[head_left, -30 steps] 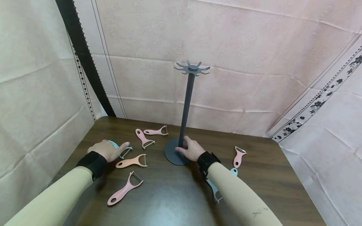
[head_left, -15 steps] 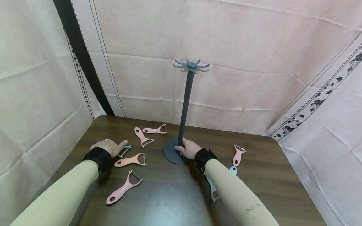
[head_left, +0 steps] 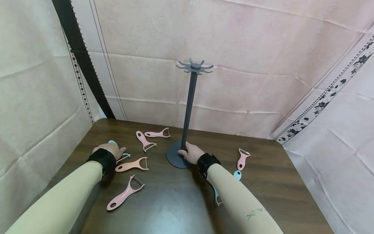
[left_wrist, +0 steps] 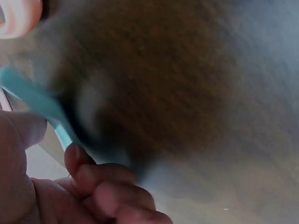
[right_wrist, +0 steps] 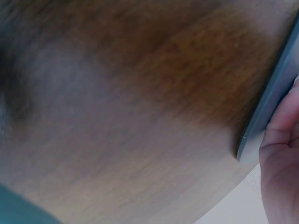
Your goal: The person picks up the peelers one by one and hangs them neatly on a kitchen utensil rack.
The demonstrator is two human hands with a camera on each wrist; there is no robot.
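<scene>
My left hand (head_left: 109, 150) is at the left of the table and pinches a light blue peeler (left_wrist: 35, 98) between thumb and index finger, as the left wrist view shows. In the head view the hand covers most of it; its handle end and blade end stick out. At the table's middle, my right hand (head_left: 193, 154) holds the foot of a dark grey stand (head_left: 189, 107), thumb in front of the pole and the other fingers mostly hidden. The stand's round base (right_wrist: 268, 93) shows beside that hand in the right wrist view. Its top carries several bare hooks.
Near my left hand lie an orange peeler (head_left: 128, 166), a pink peeler (head_left: 125, 194) and two more pink ones behind. At right lies another pink peeler (head_left: 242, 160). Blue parts show beside my right forearm; I cannot tell whether they are one peeler or two.
My left thumb, which stuck out over the blue peeler, has drawn in, and the peeler has tilted in the hand. My right hand stays at the stand. The head view has shifted slightly.
</scene>
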